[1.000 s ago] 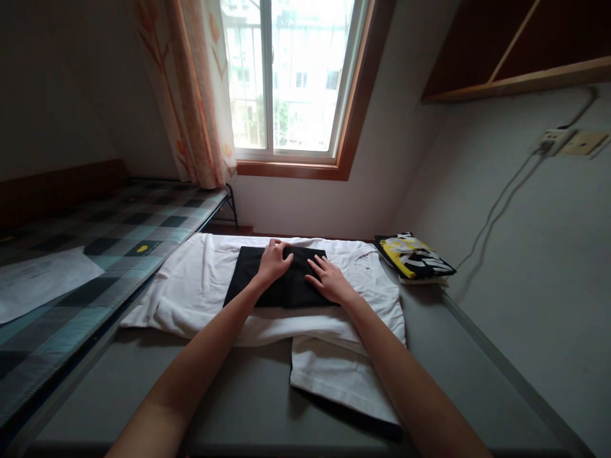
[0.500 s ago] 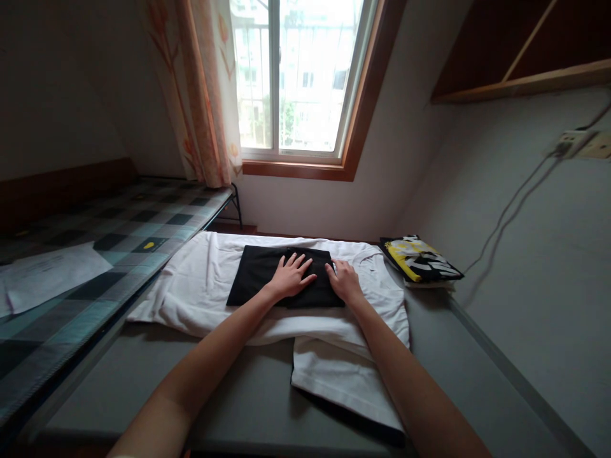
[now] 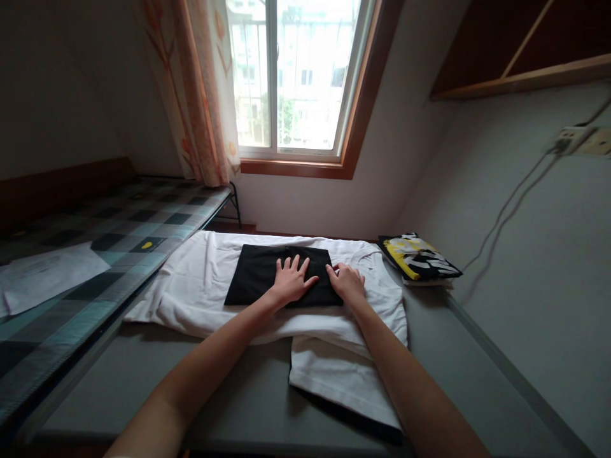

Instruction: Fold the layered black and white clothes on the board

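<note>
A flat black rectangle (image 3: 255,273), which looks like folded cloth, lies on a spread white T-shirt (image 3: 191,299). My left hand (image 3: 292,281) presses on its middle, palm down with fingers spread. At its right end is my right hand (image 3: 347,283), fingers loosely bent and apart, thumb side touching the edge; part of it lies over the white shirt. The shirt's neckline (image 3: 370,256) shows on the right. A white sleeve (image 3: 334,375) with a dark layer beneath hangs toward me.
The grey tabletop (image 3: 143,381) carries the shirt. Folded black-and-yellow clothes (image 3: 420,256) are stacked at the back right by the wall. To the left stands a bed with a checked cover (image 3: 119,222) and paper sheets (image 3: 52,273). A window (image 3: 305,83) is ahead.
My right hand has slid slightly right, partly off the black cloth, and its fingers are more bent. My left fingers have shifted a little. The visible fold line in the black cloth's upper middle has smoothed.
</note>
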The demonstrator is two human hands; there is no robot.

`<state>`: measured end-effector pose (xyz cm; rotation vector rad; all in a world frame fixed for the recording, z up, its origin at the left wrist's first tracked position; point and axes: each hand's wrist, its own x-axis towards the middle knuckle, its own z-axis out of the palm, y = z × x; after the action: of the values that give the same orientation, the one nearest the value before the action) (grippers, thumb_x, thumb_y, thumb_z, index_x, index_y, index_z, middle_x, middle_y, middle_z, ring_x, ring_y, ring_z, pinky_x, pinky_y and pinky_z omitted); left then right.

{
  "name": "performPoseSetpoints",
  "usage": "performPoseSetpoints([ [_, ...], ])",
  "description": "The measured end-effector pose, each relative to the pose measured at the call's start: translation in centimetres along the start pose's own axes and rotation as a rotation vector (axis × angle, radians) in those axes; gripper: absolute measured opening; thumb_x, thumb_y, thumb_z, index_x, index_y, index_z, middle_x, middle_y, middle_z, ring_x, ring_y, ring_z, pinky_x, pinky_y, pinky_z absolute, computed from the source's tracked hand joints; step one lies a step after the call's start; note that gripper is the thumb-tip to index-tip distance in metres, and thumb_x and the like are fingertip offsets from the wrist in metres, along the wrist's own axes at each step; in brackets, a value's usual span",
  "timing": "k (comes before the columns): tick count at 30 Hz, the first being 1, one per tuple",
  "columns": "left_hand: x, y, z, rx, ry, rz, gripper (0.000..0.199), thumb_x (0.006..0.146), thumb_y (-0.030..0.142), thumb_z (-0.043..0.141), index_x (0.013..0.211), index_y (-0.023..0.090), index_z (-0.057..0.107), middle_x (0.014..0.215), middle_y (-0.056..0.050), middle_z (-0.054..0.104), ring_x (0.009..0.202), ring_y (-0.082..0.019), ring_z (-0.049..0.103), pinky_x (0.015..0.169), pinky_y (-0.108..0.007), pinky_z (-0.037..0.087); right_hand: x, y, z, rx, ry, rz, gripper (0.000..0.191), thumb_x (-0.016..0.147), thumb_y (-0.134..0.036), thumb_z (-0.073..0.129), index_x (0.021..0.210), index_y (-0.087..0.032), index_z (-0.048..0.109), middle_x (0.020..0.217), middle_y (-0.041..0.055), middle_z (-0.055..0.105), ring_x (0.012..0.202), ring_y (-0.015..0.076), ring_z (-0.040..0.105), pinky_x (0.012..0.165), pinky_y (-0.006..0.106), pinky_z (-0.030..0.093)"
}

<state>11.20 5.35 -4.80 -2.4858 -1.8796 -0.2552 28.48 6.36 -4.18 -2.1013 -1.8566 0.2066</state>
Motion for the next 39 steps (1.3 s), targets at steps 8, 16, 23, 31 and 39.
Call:
performPoseSetpoints([
  [8, 0.4, -0.6, 1.0, -0.063, 0.047, 0.075, 0.064, 0.096, 0.064, 0.030, 0.151, 0.033, 0.040, 0.157, -0.009, 0.040, 0.143, -0.037, 0.034, 0.116, -0.061, 0.019, 0.1, -0.2, 0.1, 0.049, -0.037, 0.044, 0.054, 0.094, -0.060, 0.040, 0.102, -0.017, 0.072, 0.100, 0.0165, 0.075, 0.106, 0.0337, 0.065, 0.097, 0.052, 0.039],
  [16, 0.5, -0.7, 0.5, -0.082, 0.121, 0.076, 0.061, 0.097, 0.062, 0.029, 0.148, 0.032, 0.044, 0.152, -0.009, 0.047, 0.137, -0.032, 0.042, 0.114, -0.055, 0.026, 1.0, 0.1, 1.3, 0.435, 0.010, 0.024, 0.043, 0.093, -0.049, 0.044, 0.105, -0.015, 0.067, 0.100, 0.0154, 0.074, 0.096, 0.0275, 0.069, 0.085, 0.036, 0.050],
  [23, 0.5, -0.4, 0.1, -0.116, 0.177, 0.083, 0.054, 0.099, 0.057, 0.034, 0.142, 0.029, 0.052, 0.147, -0.007, 0.053, 0.131, -0.028, 0.046, 0.110, -0.047, 0.034, 1.2, 0.2, 1.8, 0.630, 0.112, -0.105, 0.058, 0.083, -0.037, 0.057, 0.137, -0.018, 0.050, 0.132, 0.0139, 0.064, 0.101, 0.0277, 0.069, 0.093, 0.040, 0.050],
  [31, 0.7, -0.4, -0.6, -0.166, 0.192, 0.114, 0.051, 0.100, 0.055, 0.034, 0.135, 0.028, 0.058, 0.149, -0.007, 0.051, 0.137, -0.026, 0.043, 0.115, -0.047, 0.029, 2.6, 2.7, -0.2, 0.588, 0.109, -0.141, 0.046, 0.082, -0.034, 0.056, 0.125, -0.017, 0.062, 0.114, 0.0115, 0.072, 0.098, 0.0275, 0.067, 0.086, 0.038, 0.053],
  [39, 0.3, -0.5, 0.9, -0.107, 0.020, 0.188, 0.068, 0.096, 0.065, 0.032, 0.151, 0.027, 0.039, 0.160, -0.010, 0.035, 0.146, -0.032, 0.030, 0.119, -0.057, 0.016, 1.2, 2.4, -0.1, 0.088, 0.176, -0.171, 0.045, 0.093, -0.033, 0.050, 0.134, -0.019, 0.061, 0.139, 0.0166, 0.056, 0.122, 0.0305, 0.056, 0.102, 0.045, 0.043],
])
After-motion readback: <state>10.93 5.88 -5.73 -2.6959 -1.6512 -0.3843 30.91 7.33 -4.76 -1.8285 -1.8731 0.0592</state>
